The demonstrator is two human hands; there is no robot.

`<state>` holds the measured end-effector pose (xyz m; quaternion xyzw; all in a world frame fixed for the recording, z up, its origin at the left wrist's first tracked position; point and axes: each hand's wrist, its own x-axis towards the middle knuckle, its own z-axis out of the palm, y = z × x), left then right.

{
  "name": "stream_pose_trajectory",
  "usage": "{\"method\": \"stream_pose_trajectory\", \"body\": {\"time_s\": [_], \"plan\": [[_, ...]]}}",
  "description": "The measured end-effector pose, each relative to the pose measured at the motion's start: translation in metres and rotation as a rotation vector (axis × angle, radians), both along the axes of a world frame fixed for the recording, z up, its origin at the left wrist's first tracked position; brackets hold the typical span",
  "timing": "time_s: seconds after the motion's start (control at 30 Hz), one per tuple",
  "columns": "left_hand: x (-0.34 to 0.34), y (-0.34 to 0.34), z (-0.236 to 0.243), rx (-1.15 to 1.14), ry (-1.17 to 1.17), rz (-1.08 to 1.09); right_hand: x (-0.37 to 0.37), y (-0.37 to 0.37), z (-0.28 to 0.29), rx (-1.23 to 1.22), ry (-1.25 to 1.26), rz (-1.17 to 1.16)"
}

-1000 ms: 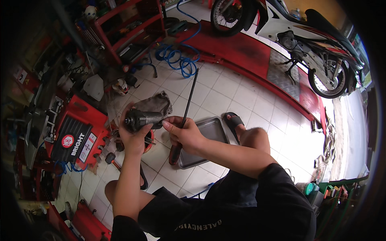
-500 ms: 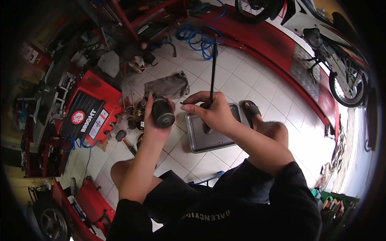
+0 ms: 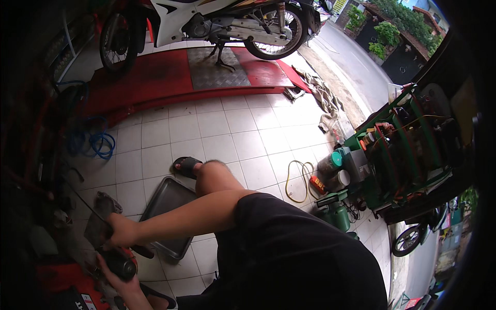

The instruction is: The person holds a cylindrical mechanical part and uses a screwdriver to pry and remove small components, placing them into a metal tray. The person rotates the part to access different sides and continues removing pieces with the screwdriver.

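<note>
My left hand (image 3: 114, 282) sits low at the left edge and grips a dark cylindrical motor part (image 3: 120, 265). Just above it, my right hand (image 3: 122, 231) is closed around a long screwdriver (image 3: 82, 199). The thin shaft points up and to the left, and the dark handle sticks out below my fist toward the tray. A grey rag (image 3: 96, 226) lies on the tiles right behind my right hand. My right forearm stretches across the picture from my dark sleeve.
A metal tray (image 3: 168, 204) lies on the white tiles beside my sandalled foot (image 3: 187, 165). A motorcycle (image 3: 206, 23) stands on a red lift ramp (image 3: 170, 77) at the back. Blue hose (image 3: 98, 144) coils at the left. A green tool cart (image 3: 408, 150), canisters and a yellow cord (image 3: 297, 181) are at the right.
My head has swung right, so both hands slid from the middle to the lower left. The motor part now sits below my right hand. The screwdriver shaft tilts left instead of upright.
</note>
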<state>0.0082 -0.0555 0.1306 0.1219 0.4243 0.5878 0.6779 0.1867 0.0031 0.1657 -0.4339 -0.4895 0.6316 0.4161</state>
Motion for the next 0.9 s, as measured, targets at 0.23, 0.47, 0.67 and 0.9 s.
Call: {"method": "stream_pose_trajectory", "body": {"time_s": [0.23,0.47,0.67,0.9], "plan": [[0.0,0.0,0.001,-0.015,-0.031,0.034,-0.006,0.005,-0.001,-0.088,-0.048,0.017],[0.009,-0.001,0.0,-0.012,-0.074,0.005,0.008,0.009,-0.006,-0.162,0.007,0.106],[-0.011,0.001,0.002,-0.027,-0.108,0.103,-0.008,0.007,-0.002,-0.114,0.007,0.171],[-0.006,0.008,0.001,0.013,-0.064,0.103,0.009,-0.001,0.012,-0.164,-0.072,0.307]]}}
